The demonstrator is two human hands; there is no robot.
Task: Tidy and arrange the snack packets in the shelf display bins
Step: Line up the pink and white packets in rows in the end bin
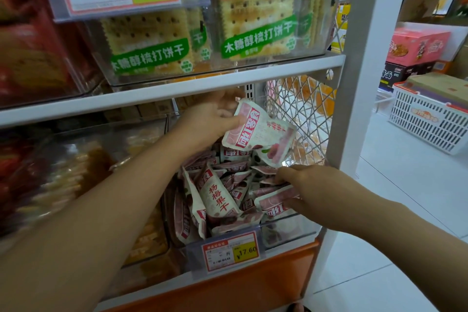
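Head view: the left hand [212,121] is clenched round the lifted packets [260,132], thumb across their face and fingers behind. It holds what looks like two or three pink-and-white dried-fruit pouches, fanned out and tilted, above the back of the bin and just under the shelf board [177,91]. The right hand [306,182] reaches in from the right with its fingers curled onto the front packet [273,202]. It pinches that pouch at its edge, and the pouch lies flat against the right front corner.

Both hands work inside the same clear bin [286,230], which carries a red-and-yellow price tag [230,251] on its front wall. The loose packets [217,197] in it lie in a jumble: some stand on end, some lie flat, and they face every way.

The step in hand looks like gathering, with pouches picked out of the heap and collected into a stack in the left hand. The next move probably calls for lifting the front packet clear, turning it to match the held ones and adding it to them. The stack could then go back in as an upright row with the printed faces forward.

Above the shelf board stand soda cracker packs [255,15] in another clear bin. A wire mesh panel [301,114] closes the right side of the shelf. A white basket [430,119] sits on the floor, well apart.
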